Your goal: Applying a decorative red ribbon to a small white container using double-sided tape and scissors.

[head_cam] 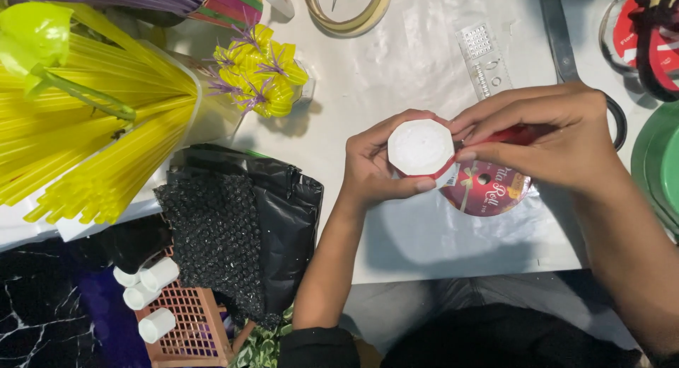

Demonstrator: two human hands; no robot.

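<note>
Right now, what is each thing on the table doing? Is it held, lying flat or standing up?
White foam piece: held in left hand, red ribbon around its edge.
Right hand: pressing the ribbon on.
Ribbon spool: lying flat, partly under the hands.
Yellow straws: bundled, tipped sideways.
Tape roll: lying flat.
Clear ruler: lying flat.

Bright, even overhead light, slightly cool. White worktop (424, 78) close to blown out in the middle, with soft glare on its wrinkled plastic cover. White disc (420, 147) washed out, almost no surface detail. Soft shadows fall below and left of both hands and under the yellow flowers (260, 71). Lower left corner dim; black bags (283, 212) lose detail. Focus good at centre, a bit soft at the frame edges. Yellow straws (92, 148) oversaturated. No obvious motion blur.
</note>
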